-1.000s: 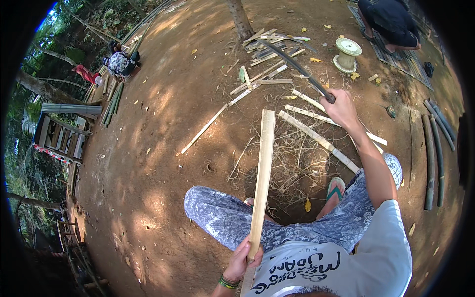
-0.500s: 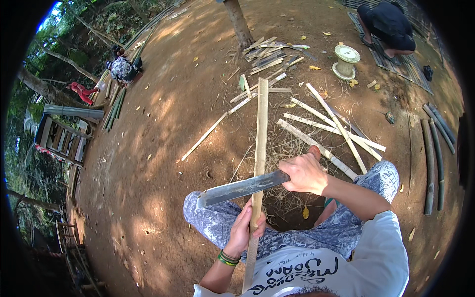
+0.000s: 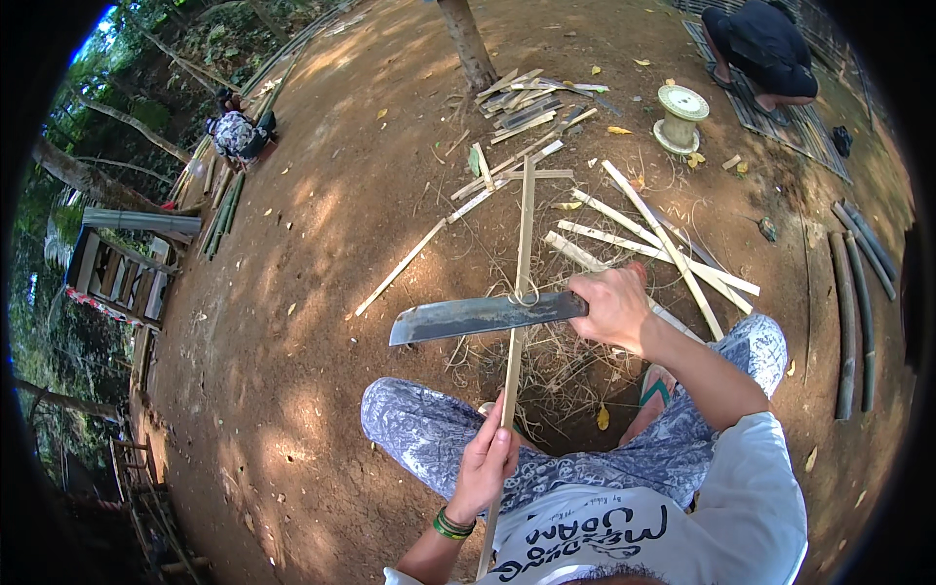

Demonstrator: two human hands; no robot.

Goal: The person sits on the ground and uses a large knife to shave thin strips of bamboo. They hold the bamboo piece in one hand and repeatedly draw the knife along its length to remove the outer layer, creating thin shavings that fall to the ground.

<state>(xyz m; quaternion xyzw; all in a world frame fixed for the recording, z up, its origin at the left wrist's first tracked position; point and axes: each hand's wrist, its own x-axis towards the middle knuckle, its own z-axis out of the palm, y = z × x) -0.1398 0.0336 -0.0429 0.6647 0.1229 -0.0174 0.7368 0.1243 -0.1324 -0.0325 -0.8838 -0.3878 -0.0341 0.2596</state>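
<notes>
My right hand (image 3: 612, 308) grips the handle of a broad-bladed machete (image 3: 458, 319), its blade pointing left. The blade lies across a long pale bamboo strip (image 3: 525, 229), and a thin curled shaving shows where they meet. Lower down, my left hand (image 3: 485, 458) is closed round the strip, which runs from my lap out away from me. Its near end passes down against my shirt. Thin shavings (image 3: 565, 375) lie on the ground between my bent legs.
Split bamboo strips (image 3: 673, 249) lie ahead to the right, with a stacked pile (image 3: 531, 102) by a tree trunk (image 3: 468, 44). A pale spool (image 3: 681, 117) stands beyond. Bamboo poles (image 3: 846, 327) lie at right. One person (image 3: 765, 49) crouches far right, another (image 3: 239, 135) far left.
The machete has slid away from me along the strip, with a curled shaving now at the blade. The strip has turned narrower side up, and my left hand sits slightly lower.
</notes>
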